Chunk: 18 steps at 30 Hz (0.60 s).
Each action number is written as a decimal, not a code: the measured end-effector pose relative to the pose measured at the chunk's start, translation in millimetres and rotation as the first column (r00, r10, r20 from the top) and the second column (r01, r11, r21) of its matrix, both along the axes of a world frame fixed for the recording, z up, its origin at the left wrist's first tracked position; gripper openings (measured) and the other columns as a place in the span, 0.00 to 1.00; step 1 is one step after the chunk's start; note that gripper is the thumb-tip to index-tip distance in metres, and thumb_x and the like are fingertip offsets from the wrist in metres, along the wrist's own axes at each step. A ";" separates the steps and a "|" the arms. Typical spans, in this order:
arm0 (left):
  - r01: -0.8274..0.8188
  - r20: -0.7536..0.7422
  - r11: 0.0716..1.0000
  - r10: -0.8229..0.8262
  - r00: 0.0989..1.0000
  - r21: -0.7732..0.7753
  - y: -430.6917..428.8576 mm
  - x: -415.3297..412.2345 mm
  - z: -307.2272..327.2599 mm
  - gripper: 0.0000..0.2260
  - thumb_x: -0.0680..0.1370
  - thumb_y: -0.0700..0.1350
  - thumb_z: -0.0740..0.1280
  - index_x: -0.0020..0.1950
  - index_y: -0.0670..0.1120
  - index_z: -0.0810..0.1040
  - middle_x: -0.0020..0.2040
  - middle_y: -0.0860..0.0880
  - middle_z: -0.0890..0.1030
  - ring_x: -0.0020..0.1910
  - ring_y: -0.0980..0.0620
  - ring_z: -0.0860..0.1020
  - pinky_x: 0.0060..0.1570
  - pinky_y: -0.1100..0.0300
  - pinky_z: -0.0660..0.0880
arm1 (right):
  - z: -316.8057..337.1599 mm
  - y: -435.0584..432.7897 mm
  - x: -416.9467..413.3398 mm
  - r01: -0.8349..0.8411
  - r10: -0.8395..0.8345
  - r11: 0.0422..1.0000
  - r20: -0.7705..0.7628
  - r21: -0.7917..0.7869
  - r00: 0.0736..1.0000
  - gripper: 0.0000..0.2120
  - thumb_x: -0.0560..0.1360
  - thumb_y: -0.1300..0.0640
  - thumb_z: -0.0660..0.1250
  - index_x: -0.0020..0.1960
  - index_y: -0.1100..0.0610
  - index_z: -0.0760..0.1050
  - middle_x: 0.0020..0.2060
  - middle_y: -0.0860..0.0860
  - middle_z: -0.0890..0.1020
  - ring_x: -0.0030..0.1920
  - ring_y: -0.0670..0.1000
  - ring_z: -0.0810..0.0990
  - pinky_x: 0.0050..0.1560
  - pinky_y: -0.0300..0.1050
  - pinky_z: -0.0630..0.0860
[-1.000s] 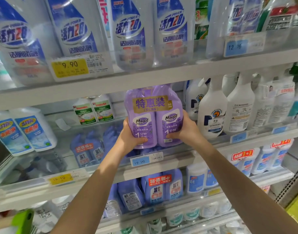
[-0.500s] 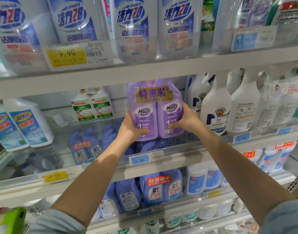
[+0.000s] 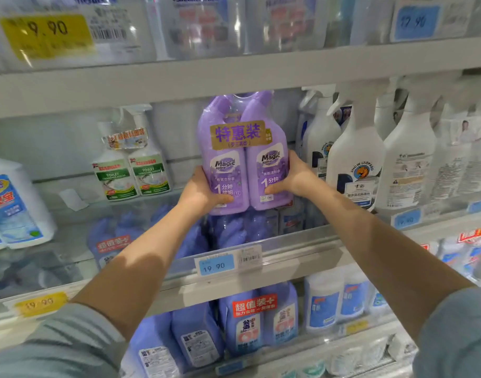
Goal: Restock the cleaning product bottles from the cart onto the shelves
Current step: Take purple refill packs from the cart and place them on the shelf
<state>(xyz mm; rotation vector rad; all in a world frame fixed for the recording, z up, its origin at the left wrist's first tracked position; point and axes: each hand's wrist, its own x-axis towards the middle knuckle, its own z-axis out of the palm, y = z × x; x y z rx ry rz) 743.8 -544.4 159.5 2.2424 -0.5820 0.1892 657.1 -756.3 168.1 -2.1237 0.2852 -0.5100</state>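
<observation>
Leaned in closer than half a second before, grey sleeves low in both corners, forearms stretched up over the middle shelf's front lip and its blue 19.90 price tag. Gripped the purple twin-pack low on both sides: left hand curled round the left bottle with the thumb across the label, right hand curled round the right bottle likewise. Carried the pack further in since the earlier frames, past the clear front rail and into the bay, upright, caps just under the upper shelf edge. Slotted it between the green-labelled toilet cleaner pair, well apart on the left, and the white spray bottles, just beside on the right. Could not tell base down from base held clear of the shelf floor, with more purple stock blurred below through the rail. Judged as nearly placed, with setting down and letting go left to do. Saw no cart.
</observation>
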 end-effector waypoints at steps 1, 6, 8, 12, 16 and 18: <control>0.002 -0.007 1.000 -0.001 1.000 0.005 0.0 2.2 -1.0 0.33 0.65 0.44 0.79 0.63 0.41 0.66 0.55 0.47 0.75 0.53 0.48 0.75 0.45 0.60 0.66 | 0.2 -0.8 1.7 0.005 -0.005 1.000 -0.008 -0.009 1.000 0.42 0.57 0.61 0.83 0.64 0.57 0.65 0.56 0.50 0.77 0.57 0.52 0.77 0.52 0.42 0.72; 0.027 -0.023 0.999 -0.026 0.999 0.036 0.4 14.3 -5.6 0.38 0.58 0.44 0.82 0.62 0.41 0.67 0.54 0.48 0.77 0.52 0.50 0.78 0.49 0.57 0.74 | 5.5 -1.7 9.4 0.056 -0.066 0.994 -0.097 -0.096 0.993 0.47 0.57 0.58 0.83 0.69 0.58 0.62 0.62 0.52 0.75 0.61 0.54 0.74 0.54 0.42 0.70; 0.028 -0.021 0.999 -0.027 0.999 0.046 0.3 14.8 -5.9 0.38 0.60 0.44 0.82 0.62 0.41 0.65 0.54 0.50 0.75 0.50 0.52 0.75 0.47 0.59 0.71 | 9.6 -1.2 10.5 0.070 -0.086 0.990 -0.130 -0.124 0.988 0.48 0.57 0.57 0.83 0.69 0.58 0.62 0.64 0.53 0.74 0.63 0.54 0.73 0.55 0.42 0.70; 0.026 0.007 0.999 -0.026 1.000 0.021 -2.6 14.5 -8.7 0.36 0.61 0.43 0.81 0.62 0.41 0.65 0.53 0.49 0.74 0.48 0.52 0.73 0.46 0.60 0.68 | 14.4 1.5 14.2 0.111 -0.146 0.970 -0.155 -0.216 0.977 0.45 0.56 0.54 0.84 0.66 0.59 0.65 0.64 0.54 0.75 0.63 0.56 0.74 0.51 0.41 0.69; 0.020 0.005 1.000 -0.020 1.000 -0.012 -8.1 25.4 -12.9 0.37 0.60 0.42 0.82 0.61 0.41 0.66 0.54 0.48 0.76 0.51 0.51 0.75 0.49 0.59 0.71 | 13.3 0.8 23.1 0.154 -0.194 0.959 -0.156 -0.237 0.969 0.44 0.54 0.54 0.84 0.65 0.59 0.68 0.63 0.54 0.76 0.62 0.55 0.75 0.53 0.40 0.70; 0.014 0.013 1.000 -0.013 1.000 -0.006 -10.8 30.1 -12.5 0.37 0.60 0.43 0.82 0.62 0.41 0.66 0.54 0.48 0.75 0.50 0.51 0.75 0.48 0.59 0.70 | 13.6 -0.4 28.6 0.169 -0.207 0.958 -0.150 -0.230 0.967 0.45 0.54 0.55 0.84 0.66 0.59 0.68 0.63 0.55 0.76 0.63 0.55 0.75 0.56 0.44 0.73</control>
